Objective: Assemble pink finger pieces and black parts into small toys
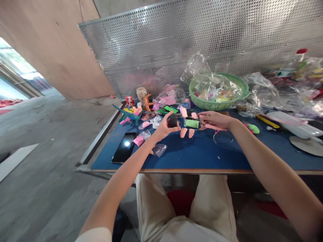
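Note:
Between my hands is a small toy figure lying sideways, with a light green block (192, 123) in its middle and pink lobes (187, 132) above and below it. A black rounded piece (173, 121) is at its left end. My left hand (165, 127) is closed around that black piece, thumb below and fingers above. At the right end, the fingers of my right hand (214, 120) are closed on the figure's edge. A flat pink strip (215, 127) shows under my right fingers; whether it is held I cannot tell. Clear film seems to lie around the figure.
A black phone (124, 148) lies at the left of the blue table (186, 154). Behind are a teal dinosaur toy (131, 116), pink clay packets (138, 140) and a green basket (214, 105) of bagged pieces. A yellow cutter (267, 121) and white lamp-like object (294, 124) are right.

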`<state>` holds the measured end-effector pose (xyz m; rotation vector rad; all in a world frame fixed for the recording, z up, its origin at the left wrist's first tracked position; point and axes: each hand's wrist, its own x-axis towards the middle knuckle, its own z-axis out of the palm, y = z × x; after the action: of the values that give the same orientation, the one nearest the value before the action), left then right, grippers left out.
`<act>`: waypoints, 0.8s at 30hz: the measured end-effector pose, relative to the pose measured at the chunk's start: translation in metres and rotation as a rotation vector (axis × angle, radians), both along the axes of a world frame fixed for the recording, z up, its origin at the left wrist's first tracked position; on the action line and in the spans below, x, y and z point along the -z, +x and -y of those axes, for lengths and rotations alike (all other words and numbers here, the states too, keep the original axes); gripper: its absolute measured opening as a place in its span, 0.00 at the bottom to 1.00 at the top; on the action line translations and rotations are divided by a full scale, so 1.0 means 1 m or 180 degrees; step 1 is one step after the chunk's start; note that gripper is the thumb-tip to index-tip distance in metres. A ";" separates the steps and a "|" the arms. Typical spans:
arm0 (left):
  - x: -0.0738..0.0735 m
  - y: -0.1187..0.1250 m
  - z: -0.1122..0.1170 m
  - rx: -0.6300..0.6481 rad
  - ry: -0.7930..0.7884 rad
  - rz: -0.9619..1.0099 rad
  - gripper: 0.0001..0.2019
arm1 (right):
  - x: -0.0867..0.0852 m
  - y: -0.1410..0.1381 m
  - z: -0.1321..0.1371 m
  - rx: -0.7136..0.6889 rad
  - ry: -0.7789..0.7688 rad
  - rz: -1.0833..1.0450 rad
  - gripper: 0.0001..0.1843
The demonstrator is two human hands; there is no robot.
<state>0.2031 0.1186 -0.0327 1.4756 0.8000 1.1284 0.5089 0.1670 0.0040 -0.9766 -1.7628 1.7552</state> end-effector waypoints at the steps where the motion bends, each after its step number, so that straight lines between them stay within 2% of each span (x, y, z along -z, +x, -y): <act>1: 0.000 0.001 0.000 -0.0011 0.0022 -0.0014 0.59 | 0.000 0.000 0.000 0.0038 -0.0052 -0.0018 0.17; 5: -0.004 0.002 0.003 0.0139 0.0059 0.0014 0.53 | 0.001 -0.002 0.000 0.0137 -0.0241 -0.0072 0.18; 7: -0.006 0.002 0.004 0.0148 -0.0088 0.0177 0.49 | 0.002 -0.002 0.000 0.0141 -0.0232 -0.0079 0.19; 10: -0.005 0.002 0.002 -0.0046 -0.0370 0.0411 0.41 | 0.001 -0.004 0.001 0.0153 -0.0203 -0.0092 0.20; 13: -0.001 0.003 -0.002 -0.0151 -0.0463 0.0494 0.37 | 0.000 -0.004 0.001 0.0142 -0.0213 -0.0090 0.20; 17: 0.001 0.004 -0.003 -0.0023 -0.0523 0.0569 0.38 | 0.003 -0.003 0.000 0.0106 -0.0218 -0.0167 0.19; 19: 0.001 0.004 -0.003 -0.0020 -0.0385 0.0432 0.42 | 0.004 -0.002 -0.001 0.0094 -0.0254 -0.0229 0.20; 22: -0.001 0.002 -0.001 -0.0240 0.0028 -0.0086 0.53 | 0.004 -0.003 0.000 0.0110 -0.0311 -0.0272 0.21; 24: -0.001 0.001 0.000 -0.0518 0.0271 -0.0503 0.55 | 0.003 -0.004 0.000 0.0123 -0.0323 -0.0290 0.21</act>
<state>0.2040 0.1184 -0.0313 1.6084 1.0072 1.1895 0.5052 0.1669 0.0010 -0.9491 -1.6023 1.8500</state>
